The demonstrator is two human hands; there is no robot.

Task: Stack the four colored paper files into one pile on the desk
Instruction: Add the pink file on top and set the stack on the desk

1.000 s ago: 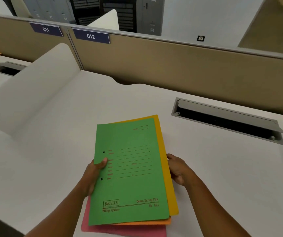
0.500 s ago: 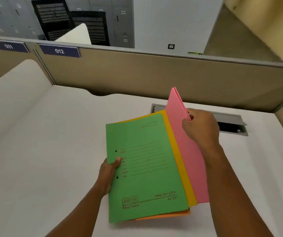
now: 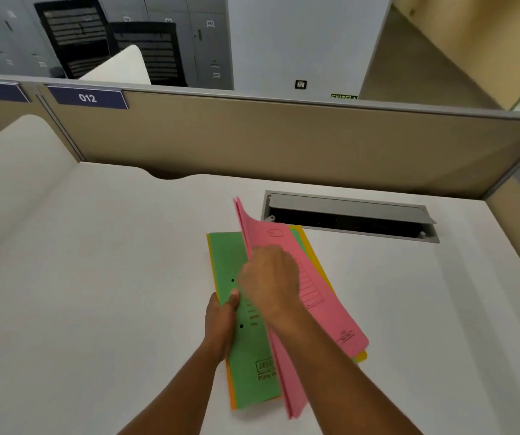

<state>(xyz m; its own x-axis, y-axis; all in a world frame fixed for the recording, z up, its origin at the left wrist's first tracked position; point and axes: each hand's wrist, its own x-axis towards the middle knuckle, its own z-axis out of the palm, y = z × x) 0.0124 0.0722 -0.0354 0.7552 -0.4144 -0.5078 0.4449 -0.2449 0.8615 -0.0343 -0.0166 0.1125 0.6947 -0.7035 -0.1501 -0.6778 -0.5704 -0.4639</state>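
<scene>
A green file (image 3: 246,356) lies on top of a yellow file (image 3: 318,255) and an orange file (image 3: 231,390), which peek out at its edges, on the white desk (image 3: 111,293). My left hand (image 3: 221,321) grips the left edge of these files, thumb on the green cover. My right hand (image 3: 269,281) holds a pink file (image 3: 324,302) by its left edge. The pink file is tilted, its left side raised, its right side lying across the green and yellow files.
A grey cable slot (image 3: 349,215) with a raised flap sits in the desk just behind the files. A beige partition (image 3: 284,142) with labels 011 and 012 closes off the back. A curved white divider (image 3: 11,171) rises at the left.
My right hand pulled the pink file out from under the pile, raised it at the right side, and has now brought it over the green file. The left hand kept its grip.
</scene>
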